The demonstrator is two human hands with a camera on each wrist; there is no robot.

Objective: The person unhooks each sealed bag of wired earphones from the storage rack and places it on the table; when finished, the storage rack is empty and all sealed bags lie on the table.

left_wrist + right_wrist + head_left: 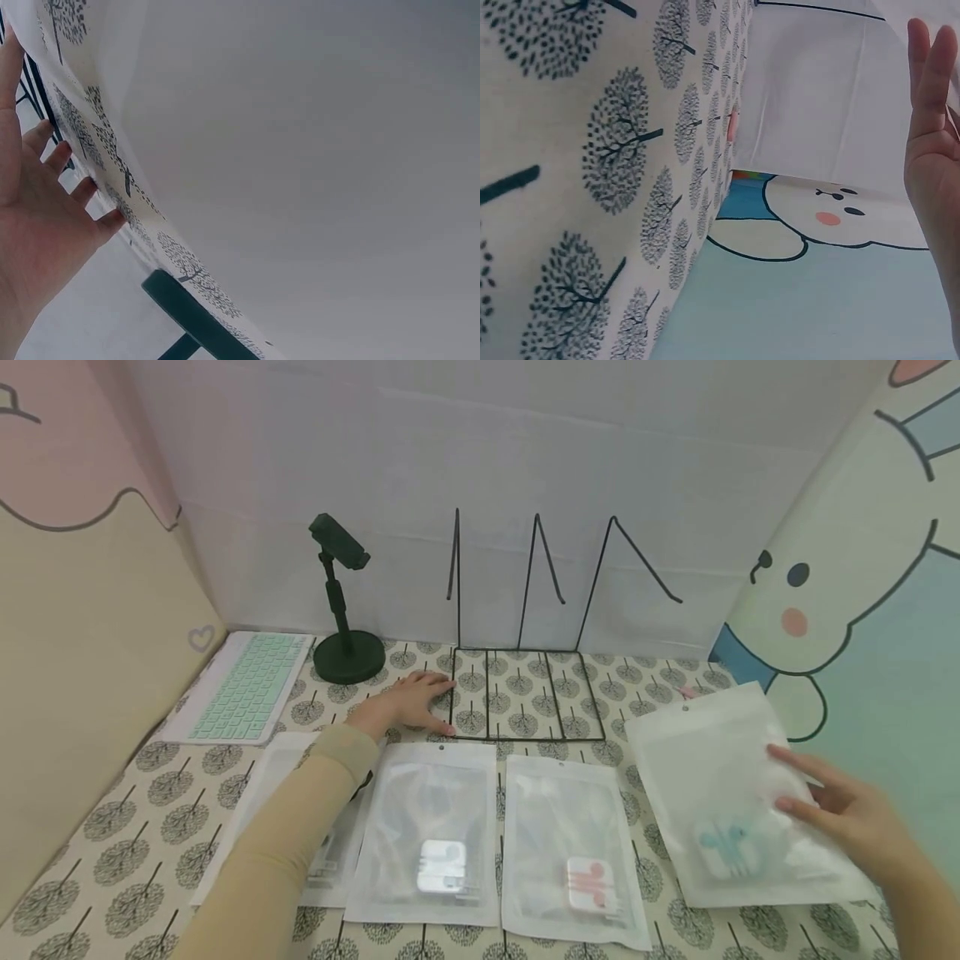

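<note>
My left hand (412, 700) reaches to the left side of a black wire display rack (487, 739), its fingers spread and fingertips at the base wire. In the left wrist view the fingers look loosely extended. On the right, my right hand (847, 810) holds the right edge of a frosted white pouch (708, 768), thumb and index finger over its front. Pale blue earphones (727, 847) show through it. The pouch looks raised from the cloth. In the right wrist view only part of the hand (934, 142) shows.
Pouches with white earphones (442, 864) and pink earphones (588, 885) lie in front of the rack. Another pouch (247, 827) is partly under my left arm. A mint keyboard (247, 685) and a black stand (348, 656) are at the back left. White cloth (525, 435) closes the back.
</note>
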